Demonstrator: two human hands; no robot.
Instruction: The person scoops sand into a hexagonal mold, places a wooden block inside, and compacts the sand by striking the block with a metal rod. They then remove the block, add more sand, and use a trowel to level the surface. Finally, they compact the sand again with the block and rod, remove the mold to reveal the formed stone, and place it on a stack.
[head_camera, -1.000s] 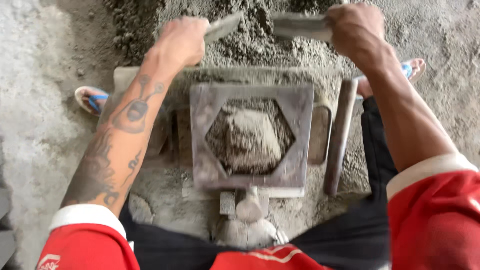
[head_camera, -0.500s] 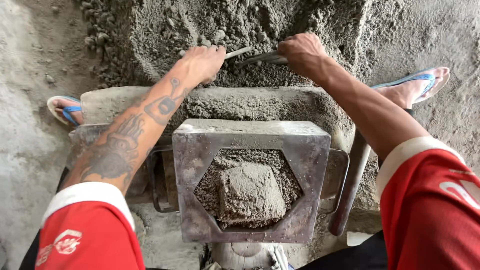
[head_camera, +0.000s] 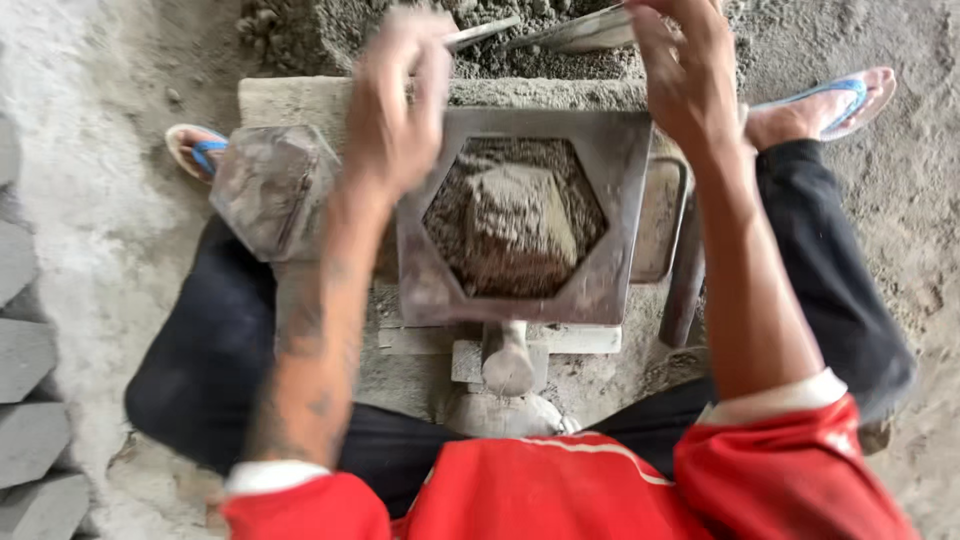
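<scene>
A square metal mould (head_camera: 612, 160) with a hexagonal opening stands in front of me, and a mound of grey cement mix (head_camera: 515, 225) fills that opening. My left hand (head_camera: 398, 105), blurred by motion, is above the mould's left corner and grips a thin flat metal blade (head_camera: 482, 32). My right hand (head_camera: 688, 75) is over the mould's right corner, holding a wider metal scoop blade (head_camera: 580, 30). Both blades point inward over the edge of the loose cement pile (head_camera: 330, 30) behind the mould.
A hexagonal metal plate (head_camera: 268, 185) lies left of the mould and a metal bar (head_camera: 685, 285) runs along its right. A round handle (head_camera: 507, 358) sticks out below. Grey hexagonal blocks (head_camera: 25, 350) are stacked at the far left. My sandalled feet (head_camera: 830, 100) flank the mould.
Both hands have come back from the cement pile toward the mould, with the blades still in them. The view has tipped down, so my lap and the hexagonal plate now show.
</scene>
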